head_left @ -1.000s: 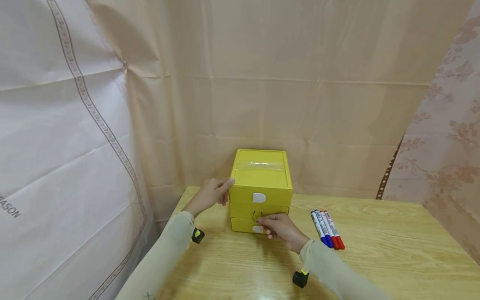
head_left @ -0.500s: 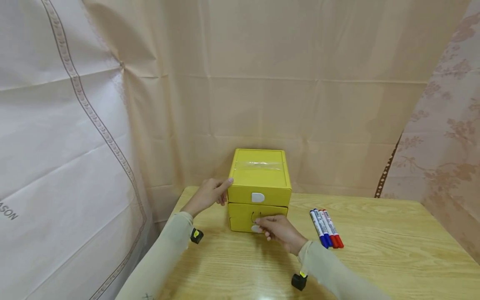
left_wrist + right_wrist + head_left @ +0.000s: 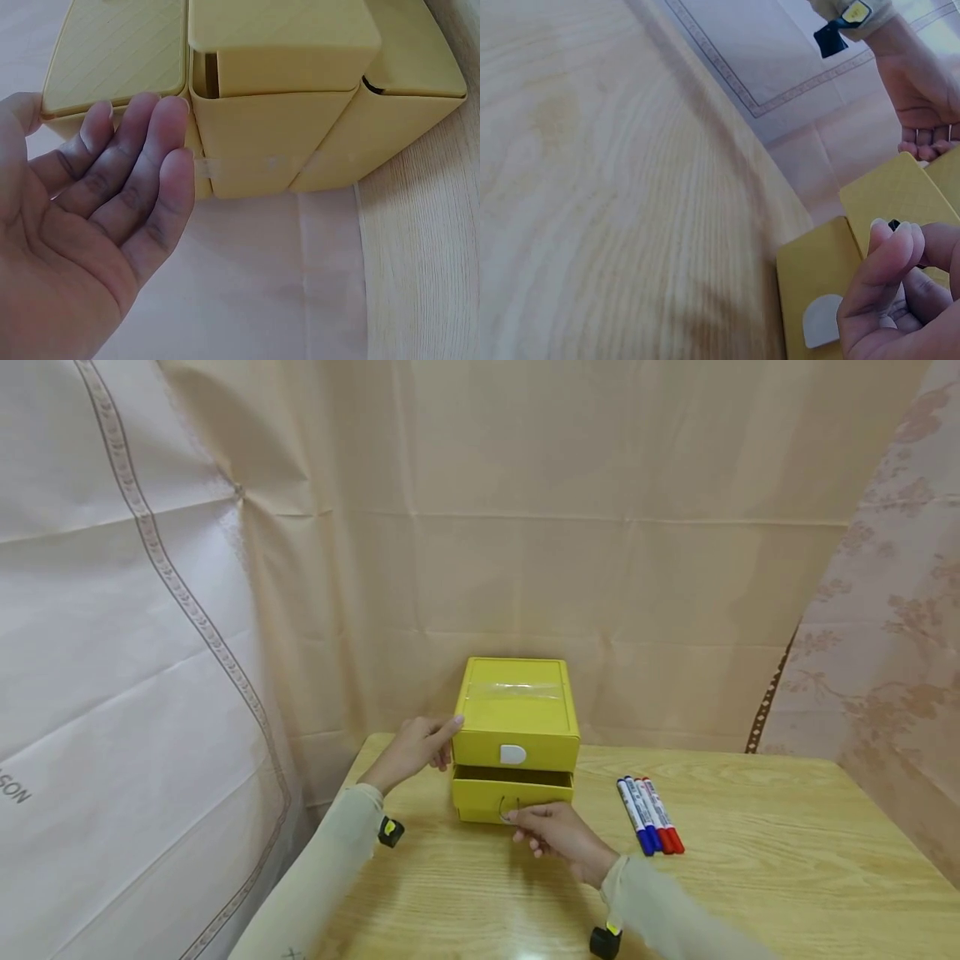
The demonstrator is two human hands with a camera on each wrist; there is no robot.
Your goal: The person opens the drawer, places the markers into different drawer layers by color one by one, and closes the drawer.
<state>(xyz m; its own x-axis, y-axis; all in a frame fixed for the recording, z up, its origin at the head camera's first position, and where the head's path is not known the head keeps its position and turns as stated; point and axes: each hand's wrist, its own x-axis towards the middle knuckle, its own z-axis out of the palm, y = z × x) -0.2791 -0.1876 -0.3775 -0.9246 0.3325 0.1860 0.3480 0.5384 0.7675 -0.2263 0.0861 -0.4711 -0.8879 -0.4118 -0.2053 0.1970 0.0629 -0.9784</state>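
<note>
1. The yellow three-drawer organizer (image 3: 517, 714) is standing just below the centre of the head view, on a wood-grain table (image 3: 787, 827); a strip of clear tape (image 3: 517, 691) is running across its top
2. The middle drawer (image 3: 476, 793) is sitting partly pulled out, its dark opening showing beneath the top drawer (image 3: 476, 747), whose front is bearing a rounded white tab (image 3: 513, 754)
3. The right hand (image 3: 558, 835), low in the frame and right of centre, is pinching the black cord loop (image 3: 501, 810) of that drawer between thumb and fingertips
4. The left hand (image 3: 417, 747), left of centre, is touching the organizer's upper left edge with its thumb, while its fingers are bending loosely beside the side wall (whether their tips are pressing it, I cannot tell)
5. Two blue-capped markers (image 3: 637, 814) and two red-capped markers (image 3: 663, 814) are lying side by side at lower right, near the organizer
6. A beige cloth (image 3: 525, 527) is hanging behind, a white cloth (image 3: 112, 693) is filling the left side, and a floral cloth (image 3: 885, 693) is covering the upper right
</note>
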